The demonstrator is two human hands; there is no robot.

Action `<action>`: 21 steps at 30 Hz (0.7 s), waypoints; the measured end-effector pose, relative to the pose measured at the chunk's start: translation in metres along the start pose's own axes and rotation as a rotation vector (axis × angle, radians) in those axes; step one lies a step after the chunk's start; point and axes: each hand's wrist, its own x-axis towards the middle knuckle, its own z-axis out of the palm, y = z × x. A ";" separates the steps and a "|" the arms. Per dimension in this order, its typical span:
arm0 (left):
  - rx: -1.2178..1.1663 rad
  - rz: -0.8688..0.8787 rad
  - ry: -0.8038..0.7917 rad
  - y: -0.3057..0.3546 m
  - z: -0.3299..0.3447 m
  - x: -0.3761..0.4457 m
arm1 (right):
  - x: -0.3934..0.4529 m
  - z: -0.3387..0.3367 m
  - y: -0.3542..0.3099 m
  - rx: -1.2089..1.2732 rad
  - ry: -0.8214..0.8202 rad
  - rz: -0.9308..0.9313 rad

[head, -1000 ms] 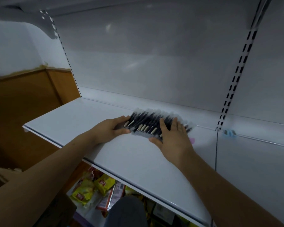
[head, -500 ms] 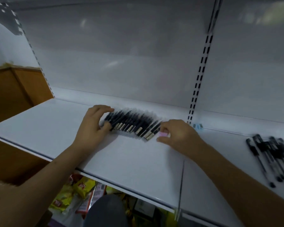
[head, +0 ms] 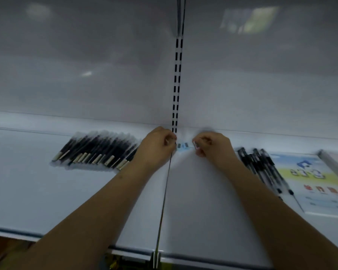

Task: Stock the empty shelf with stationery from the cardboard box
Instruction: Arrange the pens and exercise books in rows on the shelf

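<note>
White metal shelf (head: 47,191) ran across the lower frame, split by a dark seam at centre; surface pale and glossy. At 9 o'clock from the seam lay a row of black pens in clear sleeves (head: 98,151), flat, side by side, cream-coloured ends toward the front edge, tips slanted to 1 o'clock. At 3 o'clock from the seam lay a loose cluster of black pens (head: 261,164), flat, overlapping, tips pointing to 5 o'clock. Just beyond them at 3 o'clock lay a flat printed pad (head: 310,180), blue, yellow and white cover, touching the pen cluster. Print blurred, unreadable.
</note>
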 end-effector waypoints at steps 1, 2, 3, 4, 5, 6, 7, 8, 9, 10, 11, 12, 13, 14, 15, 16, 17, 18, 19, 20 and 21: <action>-0.024 0.009 -0.003 -0.001 0.006 0.000 | 0.004 0.000 0.004 -0.044 0.020 -0.034; -0.031 0.043 -0.023 -0.003 0.010 -0.001 | 0.006 0.000 0.006 -0.105 0.031 -0.077; -0.037 0.079 -0.040 -0.005 0.012 -0.002 | 0.008 0.000 0.007 -0.170 0.037 -0.113; -0.044 0.102 -0.046 -0.008 0.013 -0.003 | 0.009 0.000 0.008 -0.205 0.032 -0.137; -0.046 0.113 -0.047 -0.010 0.013 -0.003 | 0.009 0.001 0.009 -0.203 0.016 -0.142; -0.033 0.118 -0.050 -0.012 0.013 -0.003 | 0.009 0.001 0.010 -0.201 0.002 -0.135; -0.017 0.122 -0.055 -0.013 0.013 -0.004 | 0.007 0.001 0.009 -0.206 -0.012 -0.124; 0.002 0.131 -0.064 -0.012 0.013 -0.005 | 0.007 0.001 0.010 -0.219 -0.021 -0.123; 0.018 0.146 -0.073 -0.011 0.014 -0.004 | 0.007 0.002 0.011 -0.229 -0.026 -0.127; 0.032 0.159 -0.078 -0.011 0.015 -0.004 | 0.007 0.003 0.012 -0.234 -0.022 -0.124; 0.044 0.165 -0.079 -0.010 0.016 -0.004 | 0.006 0.004 0.012 -0.233 -0.013 -0.115; 0.055 0.167 -0.077 -0.009 0.016 -0.004 | 0.007 0.005 0.014 -0.225 -0.002 -0.103; 0.063 0.164 -0.073 -0.009 0.016 -0.003 | 0.007 0.006 0.014 -0.212 0.014 -0.100; 0.067 0.158 -0.067 -0.009 0.016 -0.002 | 0.007 0.005 0.014 -0.206 0.034 -0.103; 0.065 0.152 -0.060 -0.008 0.017 -0.001 | 0.008 0.002 0.014 -0.211 0.039 -0.110; 0.059 0.147 -0.056 -0.007 0.017 0.000 | 0.008 -0.001 0.014 -0.227 0.020 -0.116; 0.053 0.146 -0.055 -0.005 0.017 0.001 | 0.007 -0.004 0.015 -0.257 -0.017 -0.117; 0.050 0.146 -0.054 -0.004 0.017 0.003 | 0.006 -0.006 0.016 -0.291 -0.052 -0.120; 0.050 0.144 -0.052 -0.004 0.018 0.004 | 0.005 -0.005 0.018 -0.319 -0.071 -0.127; 0.045 0.134 -0.047 -0.003 0.018 0.005 | 0.005 -0.004 0.020 -0.335 -0.068 -0.131; 0.030 0.115 -0.041 -0.003 0.019 0.005 | 0.005 -0.001 0.021 -0.335 -0.048 -0.123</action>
